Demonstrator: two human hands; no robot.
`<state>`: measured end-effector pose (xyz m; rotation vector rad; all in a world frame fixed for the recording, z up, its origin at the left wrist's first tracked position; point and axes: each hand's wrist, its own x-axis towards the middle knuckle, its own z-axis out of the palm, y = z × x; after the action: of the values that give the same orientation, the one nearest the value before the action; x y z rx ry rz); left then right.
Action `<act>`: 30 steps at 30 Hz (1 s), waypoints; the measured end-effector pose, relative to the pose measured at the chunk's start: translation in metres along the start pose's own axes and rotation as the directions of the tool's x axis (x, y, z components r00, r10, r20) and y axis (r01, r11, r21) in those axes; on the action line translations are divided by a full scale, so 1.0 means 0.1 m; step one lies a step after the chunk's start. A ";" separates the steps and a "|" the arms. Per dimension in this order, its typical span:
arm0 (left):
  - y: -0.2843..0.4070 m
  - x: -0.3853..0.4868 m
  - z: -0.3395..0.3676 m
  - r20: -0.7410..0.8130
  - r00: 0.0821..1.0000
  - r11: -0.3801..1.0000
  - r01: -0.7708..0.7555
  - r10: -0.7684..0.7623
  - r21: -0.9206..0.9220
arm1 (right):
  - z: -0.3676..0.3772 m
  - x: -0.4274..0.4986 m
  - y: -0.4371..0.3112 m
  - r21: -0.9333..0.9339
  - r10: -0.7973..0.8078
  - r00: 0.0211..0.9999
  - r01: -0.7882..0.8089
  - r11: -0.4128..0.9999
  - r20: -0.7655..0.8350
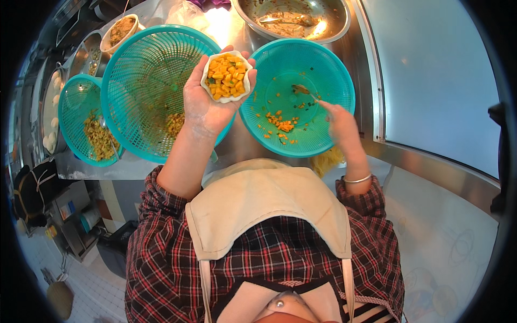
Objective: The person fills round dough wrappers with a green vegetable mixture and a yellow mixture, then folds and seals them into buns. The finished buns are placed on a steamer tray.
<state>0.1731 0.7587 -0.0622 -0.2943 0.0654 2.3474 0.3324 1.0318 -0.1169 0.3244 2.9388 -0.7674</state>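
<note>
On the upturned palm of my left hand (206, 109) rests a dough wrapper (204, 82), cupped by the fingers. Diced orange filling (226, 76), with a few green bits, fills it. My right hand (342, 127), slightly blurred, grips the handle of a metal spoon (301, 89) whose bowl is down inside the right-hand green plastic colander (297, 46). Loose orange dice (280, 122) and dark green pieces lie scattered on that colander's bottom. My left hand is above the gap between this colander and a larger green colander (106, 97).
The larger colander holds chopped filling (175, 124). At left, a smaller green colander (64, 111) contains filling and a spoon. Behind are a steel bowl (343, 24) with brown residue and a white bowl of brown filling (122, 30). Pale dough balls (50, 141) sit far left.
</note>
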 end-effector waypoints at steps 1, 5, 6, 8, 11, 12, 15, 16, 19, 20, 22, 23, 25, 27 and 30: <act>-0.01 0.00 -0.02 -0.003 1.000 1.000 -0.001 0.001 0.003 | 0.09 -0.03 -0.03 -0.008 -0.010 1.000 0.010 1.000 -0.027; 0.03 -0.02 -0.06 -0.012 1.000 0.999 -0.028 0.028 0.021 | 0.06 -0.23 -0.08 0.022 -0.134 0.921 0.135 0.991 0.365; 0.04 -0.04 -0.07 -0.011 0.999 0.999 -0.035 0.036 0.027 | -0.05 -0.22 -0.06 -0.025 -0.104 0.931 0.120 0.992 0.351; 0.05 -0.05 -0.08 -0.013 0.999 0.999 -0.040 0.041 0.035 | -0.28 -0.16 0.05 -0.116 -0.052 0.947 0.093 0.989 0.316; 0.03 -0.01 -0.12 0.021 1.000 1.000 0.000 -0.001 0.006 | -0.33 -0.09 0.10 -0.272 0.152 0.988 -0.139 0.952 0.027; 0.03 0.00 -0.13 0.039 0.999 1.000 0.018 -0.018 -0.009 | -0.31 -0.08 0.09 -0.325 0.168 0.986 -0.161 0.932 -0.006; 0.02 0.00 -0.16 0.047 0.999 1.000 0.027 -0.027 -0.014 | -0.10 -0.17 0.10 -0.378 0.126 0.991 -0.102 0.920 0.041; 0.02 0.00 -0.17 0.043 0.999 1.000 0.021 -0.020 -0.012 | -0.08 -0.23 0.07 -0.357 0.140 0.979 -0.079 0.931 0.148; 0.02 -0.02 -0.15 0.021 1.000 1.000 0.006 -0.006 -0.007 | -0.10 -0.37 -0.09 -0.254 0.086 0.928 0.010 0.967 0.364; 0.02 -0.03 -0.12 0.010 1.000 1.000 0.005 -0.005 -0.007 | -0.12 -0.37 -0.12 -0.200 0.015 0.930 0.063 0.978 0.367; 0.01 -0.02 -0.10 0.005 1.000 1.000 0.018 -0.018 -0.009 | -0.13 -0.34 -0.12 -0.181 0.016 0.958 0.038 0.983 0.286; 0.01 -0.02 -0.10 0.011 1.000 1.000 0.026 -0.026 -0.012 | -0.12 -0.27 -0.06 -0.209 0.081 0.975 -0.037 0.977 0.205; 0.01 -0.01 -0.12 0.030 0.999 0.999 0.035 -0.035 -0.016 | -0.05 -0.24 -0.01 -0.247 0.169 0.981 -0.142 0.959 0.093; 0.03 -0.01 -0.18 0.052 0.998 0.999 0.037 -0.036 -0.023 | 0.07 -0.23 -0.02 -0.279 0.218 0.975 -0.199 0.940 0.039; 0.04 -0.01 -0.18 0.046 0.999 1.000 0.024 -0.023 -0.019 | 0.18 -0.39 -0.09 -0.105 -0.065 0.956 0.099 0.990 0.285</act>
<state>0.1745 0.7525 -0.0798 -0.2494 0.0167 2.3318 0.3692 1.0079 -0.1232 0.0758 2.7256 -0.5893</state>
